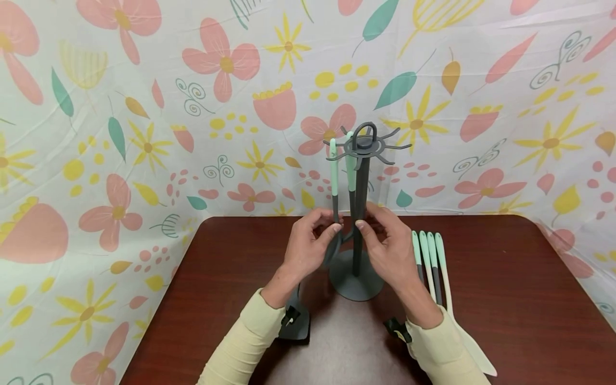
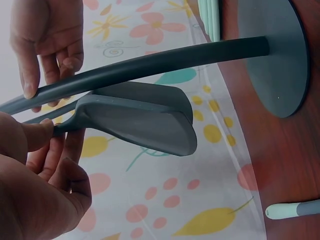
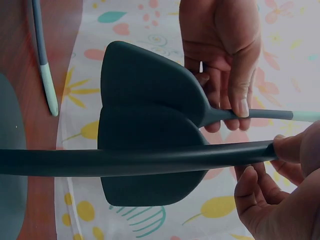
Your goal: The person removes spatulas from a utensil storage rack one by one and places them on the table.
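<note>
My left hand [image 1: 308, 240] pinches the dark neck of a turner [image 1: 334, 171] with a mint handle, held upright beside the utensil stand. Its broad grey head [image 2: 140, 122] points down in the left wrist view. Thumb and fingers of my right hand [image 1: 392, 251] grip the pole of the dark grey utensil stand [image 1: 362, 187], which has a round base and a ring of hooks on top. A second mint-handled utensil [image 1: 351, 174] is upright close to the pole; its similar flat head [image 3: 145, 190] is partly behind the pole in the right wrist view.
Several mint-handled utensils [image 1: 443, 256] lie side by side on the brown table [image 1: 520, 278] to the right, partly under my right arm. Another dark-headed turner [image 1: 295, 323] lies at the left near my left wrist. A floral cloth [image 1: 231, 160] hangs behind the table.
</note>
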### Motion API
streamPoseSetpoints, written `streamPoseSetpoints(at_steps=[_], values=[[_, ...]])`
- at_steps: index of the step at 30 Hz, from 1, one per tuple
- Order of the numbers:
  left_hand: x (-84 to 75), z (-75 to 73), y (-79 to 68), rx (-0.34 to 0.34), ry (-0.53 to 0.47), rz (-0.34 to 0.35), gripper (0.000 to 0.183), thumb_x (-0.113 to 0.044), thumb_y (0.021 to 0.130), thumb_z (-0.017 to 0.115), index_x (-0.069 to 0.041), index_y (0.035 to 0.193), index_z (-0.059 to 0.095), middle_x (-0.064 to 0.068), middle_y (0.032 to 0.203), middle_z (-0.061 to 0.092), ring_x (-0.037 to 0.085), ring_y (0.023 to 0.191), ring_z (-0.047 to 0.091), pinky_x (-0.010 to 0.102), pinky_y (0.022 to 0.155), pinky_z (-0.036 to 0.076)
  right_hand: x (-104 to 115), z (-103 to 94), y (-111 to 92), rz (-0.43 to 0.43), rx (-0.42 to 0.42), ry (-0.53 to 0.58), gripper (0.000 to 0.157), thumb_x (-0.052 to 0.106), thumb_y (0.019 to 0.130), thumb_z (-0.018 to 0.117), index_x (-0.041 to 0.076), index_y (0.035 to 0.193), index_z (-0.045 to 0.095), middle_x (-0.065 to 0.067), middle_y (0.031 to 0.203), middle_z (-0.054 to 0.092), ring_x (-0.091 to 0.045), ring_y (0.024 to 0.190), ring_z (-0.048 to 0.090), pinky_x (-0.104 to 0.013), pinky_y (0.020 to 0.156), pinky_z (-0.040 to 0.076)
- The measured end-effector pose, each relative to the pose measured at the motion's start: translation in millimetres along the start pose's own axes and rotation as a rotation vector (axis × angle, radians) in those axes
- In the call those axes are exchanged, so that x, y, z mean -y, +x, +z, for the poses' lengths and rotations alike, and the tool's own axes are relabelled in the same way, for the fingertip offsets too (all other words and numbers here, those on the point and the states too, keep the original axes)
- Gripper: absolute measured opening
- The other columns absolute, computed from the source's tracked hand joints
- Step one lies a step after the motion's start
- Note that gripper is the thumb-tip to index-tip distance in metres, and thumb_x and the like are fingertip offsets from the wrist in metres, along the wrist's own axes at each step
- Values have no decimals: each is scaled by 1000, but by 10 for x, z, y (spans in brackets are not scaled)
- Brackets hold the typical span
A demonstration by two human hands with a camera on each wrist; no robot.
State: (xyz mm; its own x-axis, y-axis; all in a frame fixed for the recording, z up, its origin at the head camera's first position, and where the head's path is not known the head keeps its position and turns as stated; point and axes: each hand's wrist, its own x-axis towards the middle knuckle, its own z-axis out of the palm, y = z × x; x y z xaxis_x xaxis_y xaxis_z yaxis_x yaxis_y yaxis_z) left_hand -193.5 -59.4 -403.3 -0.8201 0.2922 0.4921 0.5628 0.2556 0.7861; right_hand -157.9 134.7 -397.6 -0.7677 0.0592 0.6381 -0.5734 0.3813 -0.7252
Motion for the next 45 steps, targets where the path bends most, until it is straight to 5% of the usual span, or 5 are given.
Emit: streamPoseSetpoints(at_steps=[12, 32, 39, 45], values=[[14, -65, 10, -18, -9, 11, 21, -17, 105, 70, -6, 123, 73, -1, 107, 76, 11, 85, 68, 27, 69, 51, -3, 3, -4, -1, -3, 18, 35, 2, 101, 71, 14, 134, 74, -5, 102, 72, -30, 80, 72, -16, 66, 57], [25, -142, -19, -38, -17, -1, 20, -18, 104, 71, -11, 123, 73, -4, 109, 76, 12, 90, 69, 31, 75, 51, -17, -2, -2, -6, 0, 15, 34, 3, 101, 71, 15, 133, 74, -3, 103, 72, -28, 81, 73, -17, 66, 57], [-6, -203, -45, -40, -18, -5, 17, -20, 104, 72, -21, 121, 74, -6, 105, 77, 13, 84, 67, 36, 71, 47, -7, -1, 4, 0, 3, 14, 33, 3, 101, 72, 14, 132, 74, -3, 102, 71, -25, 80, 72, -17, 66, 57], [-6, -261, -78, -33, -5, -25, 15, -20, 103, 73, -17, 117, 74, 0, 109, 78, 13, 85, 67, 37, 69, 44, 10, -6, 3, 10, 6, 15, 31, 4, 101, 72, 13, 130, 74, -2, 102, 71, -25, 78, 71, -18, 64, 57]])
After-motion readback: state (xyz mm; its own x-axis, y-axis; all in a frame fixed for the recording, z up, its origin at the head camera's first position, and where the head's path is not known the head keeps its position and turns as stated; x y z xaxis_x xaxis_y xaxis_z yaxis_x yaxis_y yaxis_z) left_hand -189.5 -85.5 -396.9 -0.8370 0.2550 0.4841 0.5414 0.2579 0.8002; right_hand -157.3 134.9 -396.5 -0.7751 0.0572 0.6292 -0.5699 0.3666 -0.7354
